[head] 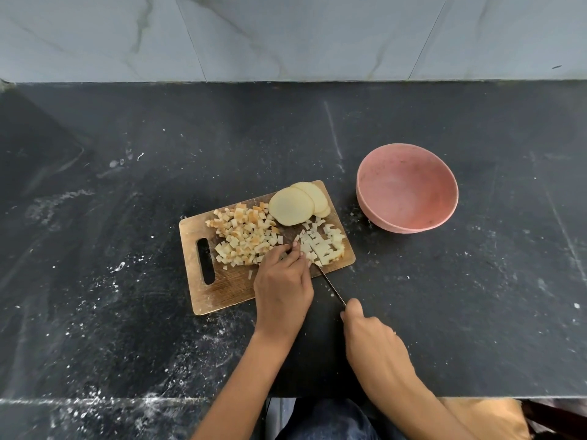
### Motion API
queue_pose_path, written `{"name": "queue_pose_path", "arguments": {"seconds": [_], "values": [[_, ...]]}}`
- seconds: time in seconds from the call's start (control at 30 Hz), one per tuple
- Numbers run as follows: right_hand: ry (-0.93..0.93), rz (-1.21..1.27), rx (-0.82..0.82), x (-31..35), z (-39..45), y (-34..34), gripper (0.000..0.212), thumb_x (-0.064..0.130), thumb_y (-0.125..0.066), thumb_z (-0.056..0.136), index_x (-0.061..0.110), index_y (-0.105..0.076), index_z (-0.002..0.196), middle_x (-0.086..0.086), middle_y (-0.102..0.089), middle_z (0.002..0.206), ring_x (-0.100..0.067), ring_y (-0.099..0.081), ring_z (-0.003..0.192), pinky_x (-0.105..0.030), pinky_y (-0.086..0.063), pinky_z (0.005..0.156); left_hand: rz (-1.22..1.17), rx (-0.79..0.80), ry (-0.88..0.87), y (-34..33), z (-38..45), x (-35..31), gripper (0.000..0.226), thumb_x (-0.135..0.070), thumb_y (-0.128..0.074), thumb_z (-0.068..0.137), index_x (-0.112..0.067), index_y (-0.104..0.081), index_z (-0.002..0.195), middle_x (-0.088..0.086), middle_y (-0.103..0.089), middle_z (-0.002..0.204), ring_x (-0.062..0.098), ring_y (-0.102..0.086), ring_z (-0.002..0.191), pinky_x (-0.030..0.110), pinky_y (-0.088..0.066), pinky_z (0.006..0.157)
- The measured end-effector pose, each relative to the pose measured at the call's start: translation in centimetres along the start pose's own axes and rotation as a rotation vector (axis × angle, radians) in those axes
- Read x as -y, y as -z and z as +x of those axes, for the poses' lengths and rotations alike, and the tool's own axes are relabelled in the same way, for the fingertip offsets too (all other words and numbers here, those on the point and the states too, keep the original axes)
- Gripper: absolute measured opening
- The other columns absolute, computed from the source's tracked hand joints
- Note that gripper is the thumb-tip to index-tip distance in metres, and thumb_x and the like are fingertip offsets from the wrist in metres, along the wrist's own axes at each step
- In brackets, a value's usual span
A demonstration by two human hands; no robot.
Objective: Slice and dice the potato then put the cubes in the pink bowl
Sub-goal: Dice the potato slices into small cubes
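Pinned a pale batch of half-cut potato strips at the near right corner of the wooden chopping board with left hand, fingertips curled down on them. Gripped a thin steel knife in right hand, blade angled away to the left, tip among the strips. Left whole round slices at the far right corner, browned cubes mid-board. Sat empty, the pink round bowl, right of the board on the black stone bench. Handle hidden inside the fist.
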State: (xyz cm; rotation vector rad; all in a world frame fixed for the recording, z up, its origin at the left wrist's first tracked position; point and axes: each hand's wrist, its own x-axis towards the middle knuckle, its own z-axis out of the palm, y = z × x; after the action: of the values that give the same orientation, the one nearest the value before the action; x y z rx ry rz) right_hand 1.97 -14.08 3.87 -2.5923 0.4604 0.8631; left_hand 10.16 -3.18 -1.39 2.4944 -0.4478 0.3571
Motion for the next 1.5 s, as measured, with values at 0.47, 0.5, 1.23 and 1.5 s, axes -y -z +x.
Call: {"name": "queue_pose_path", "arguments": {"seconds": [0.47, 0.5, 1.23, 1.5], "values": [[0.129, 0.203, -0.127, 1.5, 1.2, 2.3, 0.025, 0.036, -0.026, 0.104, 0.017, -0.04, 0.096, -0.005, -0.059, 0.082, -0.024, -0.059, 0.076, -0.038, -0.048, 0.07, 0.022, -0.057, -0.006, 0.6, -0.9, 1.4, 0.022, -0.012, -0.071, 0.086, -0.013, -0.072, 0.109, 0.013, -0.043, 0.147, 0.03, -0.03, 0.141, 0.049, -0.022, 0.112], [0.129, 0.198, -0.122, 1.9, 1.4, 2.3, 0.024, 0.035, -0.026, 0.104, 0.016, -0.04, 0.097, -0.006, -0.06, 0.084, -0.026, -0.06, 0.079, -0.039, -0.048, 0.07, 0.002, -0.064, 0.023, 0.7, -0.8, 1.5, 0.019, -0.018, -0.069, 0.088, -0.015, -0.074, 0.105, 0.012, -0.041, 0.148, 0.03, -0.028, 0.142, 0.049, -0.022, 0.112], [-0.001, 0.041, -0.002, 1.2, 0.9, 0.4, 0.01, 0.019, -0.026, 0.105, 0.018, -0.023, 0.095, -0.009, -0.06, 0.097, -0.03, -0.061, 0.094, -0.034, -0.036, 0.068, -0.068, -0.008, 0.092, 0.9, 0.4, 1.2, 0.014, -0.021, -0.077, 0.081, -0.021, -0.071, 0.067, 0.009, -0.028, 0.156, 0.03, -0.012, 0.148, 0.053, -0.006, 0.117], [0.073, 0.074, -0.058, 1.8, 1.9, 1.4, 0.02, 0.032, -0.024, 0.106, 0.015, -0.033, 0.099, -0.013, -0.062, 0.103, -0.032, -0.06, 0.095, -0.035, -0.038, 0.068, -0.031, 0.019, 0.135, 0.9, 0.1, 1.2, 0.013, -0.025, -0.075, 0.083, -0.02, -0.07, 0.071, 0.01, -0.023, 0.157, 0.027, -0.007, 0.149, 0.05, -0.002, 0.117]]}}
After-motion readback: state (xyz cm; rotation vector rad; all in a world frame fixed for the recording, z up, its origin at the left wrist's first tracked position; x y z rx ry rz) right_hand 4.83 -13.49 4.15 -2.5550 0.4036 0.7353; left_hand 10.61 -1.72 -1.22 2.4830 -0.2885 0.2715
